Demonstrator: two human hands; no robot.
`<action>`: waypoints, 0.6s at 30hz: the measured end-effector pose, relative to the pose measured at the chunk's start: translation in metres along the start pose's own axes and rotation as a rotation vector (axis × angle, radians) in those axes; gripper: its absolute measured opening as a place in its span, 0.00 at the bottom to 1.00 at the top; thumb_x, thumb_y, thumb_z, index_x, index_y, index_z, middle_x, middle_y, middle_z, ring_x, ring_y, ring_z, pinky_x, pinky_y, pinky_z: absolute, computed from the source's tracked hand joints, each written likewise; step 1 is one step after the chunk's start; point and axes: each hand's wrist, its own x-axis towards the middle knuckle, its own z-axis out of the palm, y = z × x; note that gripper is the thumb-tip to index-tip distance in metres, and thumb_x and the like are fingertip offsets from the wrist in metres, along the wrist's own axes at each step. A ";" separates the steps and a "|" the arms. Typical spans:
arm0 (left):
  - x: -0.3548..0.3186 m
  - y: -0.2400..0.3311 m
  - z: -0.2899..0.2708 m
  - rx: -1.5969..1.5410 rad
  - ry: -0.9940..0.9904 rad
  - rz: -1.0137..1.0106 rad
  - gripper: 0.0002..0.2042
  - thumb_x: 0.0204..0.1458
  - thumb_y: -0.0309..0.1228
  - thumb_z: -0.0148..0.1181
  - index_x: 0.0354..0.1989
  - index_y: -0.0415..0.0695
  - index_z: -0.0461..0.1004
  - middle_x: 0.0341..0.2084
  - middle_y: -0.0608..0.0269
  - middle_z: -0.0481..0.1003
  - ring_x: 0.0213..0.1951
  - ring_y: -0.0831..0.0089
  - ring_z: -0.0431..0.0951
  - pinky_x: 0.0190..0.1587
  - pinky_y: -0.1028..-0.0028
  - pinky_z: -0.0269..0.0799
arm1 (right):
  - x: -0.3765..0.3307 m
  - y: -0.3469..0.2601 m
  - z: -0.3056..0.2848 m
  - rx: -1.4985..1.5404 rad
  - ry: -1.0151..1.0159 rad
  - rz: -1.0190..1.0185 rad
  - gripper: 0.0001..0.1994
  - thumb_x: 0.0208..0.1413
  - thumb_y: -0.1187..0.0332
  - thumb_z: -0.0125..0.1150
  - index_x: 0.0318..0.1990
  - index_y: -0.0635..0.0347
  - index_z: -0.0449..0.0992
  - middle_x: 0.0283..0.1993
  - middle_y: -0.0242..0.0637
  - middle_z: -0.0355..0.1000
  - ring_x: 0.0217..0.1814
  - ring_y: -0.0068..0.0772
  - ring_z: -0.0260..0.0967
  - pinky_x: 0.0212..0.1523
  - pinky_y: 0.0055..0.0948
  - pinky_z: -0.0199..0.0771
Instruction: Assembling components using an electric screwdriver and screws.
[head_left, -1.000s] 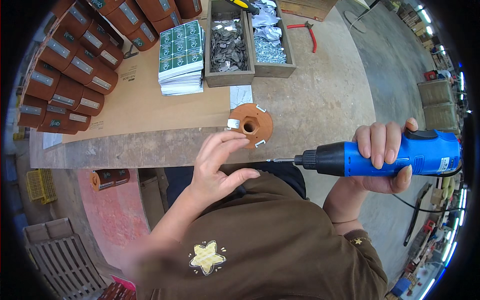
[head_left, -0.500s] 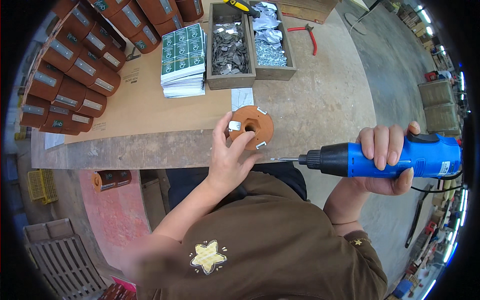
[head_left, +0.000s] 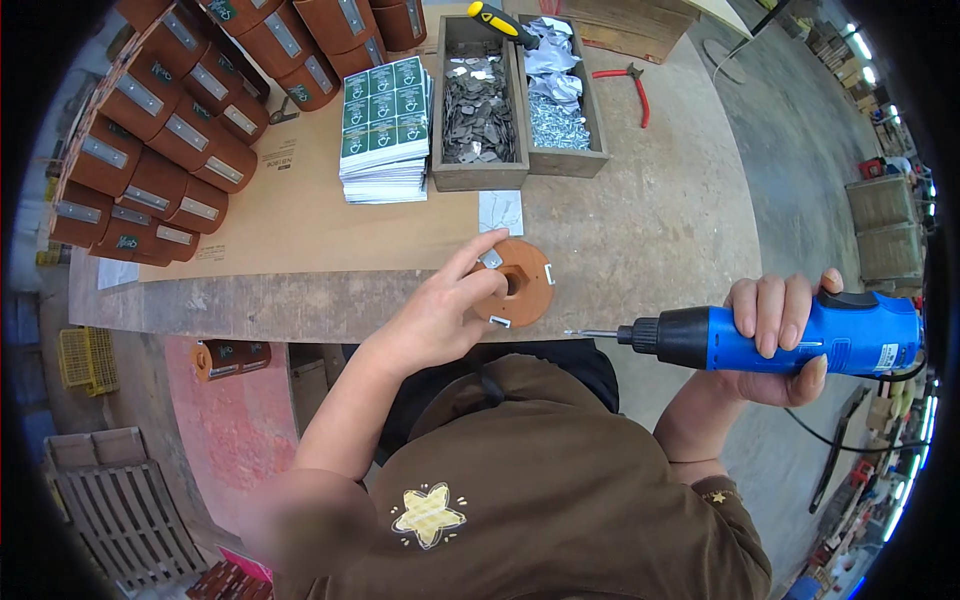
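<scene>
A: Left hand [head_left: 437,318] on the round terracotta-coloured disc [head_left: 520,283] at the near edge of the workbench [head_left: 640,230]. Fingers loosely spread, not closed; index finger lies across the disc's top-left, beside a small metal clip [head_left: 491,260]. Palm off the disc, over the bench edge.

B: Disc details?

A: Lies flat, hexagonal recess with a hole in the middle, metal clips at its rim: one upper left, one lower left [head_left: 499,321], one at the right edge [head_left: 549,280]. Just behind it, a small pale card [head_left: 500,211].

B: Right hand?

A: Right hand [head_left: 785,335] wrapped tight around a blue electric screwdriver [head_left: 780,340] with a black nose. Held level off the bench edge, bit [head_left: 590,334] pointing left toward the disc, apart from it. Black cable [head_left: 850,440] trails from the rear.

B: Rest of the bench?

A: Two wooden trays side by side: left tray [head_left: 478,100] with grey flat metal pieces, right tray [head_left: 565,95] with screws and crumpled plastic. A yellow-handled screwdriver [head_left: 503,22] rests across the trays' far end. Stack of green label sheets [head_left: 385,125] left of the trays. Brown cylindrical pots [head_left: 170,130] with metal plates piled far left. Red pliers [head_left: 630,85] right of the trays
</scene>
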 end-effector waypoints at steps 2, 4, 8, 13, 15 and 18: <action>0.001 0.000 -0.003 0.034 -0.015 0.015 0.18 0.29 0.18 0.62 0.33 0.42 0.66 0.54 0.53 0.56 0.42 0.62 0.68 0.42 0.70 0.66 | 0.001 -0.001 -0.001 -0.001 -0.008 0.003 0.29 0.46 0.64 0.53 0.55 0.63 0.50 0.28 0.32 0.62 0.25 0.23 0.60 0.29 0.27 0.62; 0.004 0.000 -0.009 0.070 -0.032 0.027 0.19 0.30 0.19 0.62 0.35 0.42 0.66 0.55 0.54 0.56 0.43 0.63 0.68 0.43 0.70 0.66 | 0.001 -0.002 -0.003 -0.017 0.000 -0.001 0.29 0.46 0.65 0.53 0.55 0.63 0.50 0.28 0.32 0.62 0.25 0.23 0.60 0.29 0.26 0.61; 0.034 0.003 -0.038 -0.043 0.052 0.099 0.20 0.37 0.27 0.62 0.42 0.44 0.66 0.50 0.57 0.62 0.44 0.68 0.68 0.43 0.71 0.66 | 0.001 -0.004 -0.005 -0.017 0.011 -0.011 0.29 0.46 0.65 0.53 0.55 0.63 0.50 0.28 0.32 0.62 0.25 0.23 0.60 0.29 0.26 0.61; 0.113 -0.027 -0.058 0.073 0.243 -0.157 0.09 0.42 0.27 0.57 0.33 0.43 0.73 0.31 0.62 0.74 0.34 0.69 0.73 0.40 0.69 0.67 | 0.001 -0.007 -0.003 -0.032 0.029 -0.022 0.29 0.46 0.65 0.53 0.55 0.64 0.50 0.27 0.32 0.62 0.25 0.22 0.61 0.29 0.26 0.62; 0.134 -0.058 -0.054 0.355 0.218 -0.128 0.08 0.41 0.27 0.56 0.32 0.45 0.74 0.31 0.62 0.73 0.35 0.68 0.73 0.39 0.68 0.67 | 0.001 -0.007 -0.003 -0.044 0.026 -0.026 0.29 0.46 0.65 0.53 0.54 0.64 0.50 0.27 0.32 0.62 0.25 0.22 0.61 0.28 0.26 0.62; 0.148 -0.070 -0.047 0.790 0.113 -0.064 0.07 0.39 0.26 0.56 0.30 0.48 0.76 0.31 0.64 0.73 0.37 0.64 0.71 0.38 0.66 0.66 | 0.000 -0.016 -0.002 -0.088 0.038 -0.045 0.29 0.46 0.65 0.53 0.54 0.64 0.50 0.27 0.32 0.62 0.24 0.22 0.60 0.28 0.25 0.62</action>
